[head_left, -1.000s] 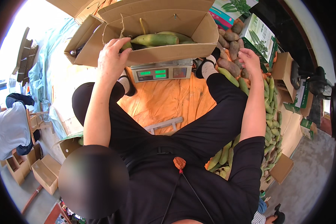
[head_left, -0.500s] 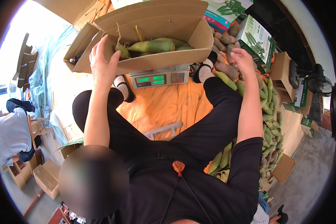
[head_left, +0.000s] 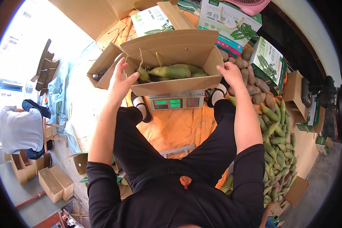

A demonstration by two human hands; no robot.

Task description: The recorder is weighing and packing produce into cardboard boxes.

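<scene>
A long open cardboard box (head_left: 178, 87) stands on a digital scale (head_left: 193, 102) in front of me. Inside lie several green radishes (head_left: 169, 72), one with a thin root sticking up at the left end. My left hand (head_left: 119, 82) is at the box's left end, its thumb by the front rim and its fingers at the side wall. At the opposite end, my right hand (head_left: 231, 75) pinches the right edge of the box between thumb and fingers. The scale's green display is lit.
To the right, a large heap of green radishes (head_left: 279, 152) lies near brownish-red tubers (head_left: 256, 85). Printed cartons (head_left: 268, 57) stand behind them. An orange sheet (head_left: 167, 131) covers the floor. At far left a person (head_left: 21, 127) sits near empty cardboard boxes (head_left: 55, 182).
My right hand has come in from the right and taken hold of the box's right edge. My left hand stays at the left end. The whole view has shifted.
</scene>
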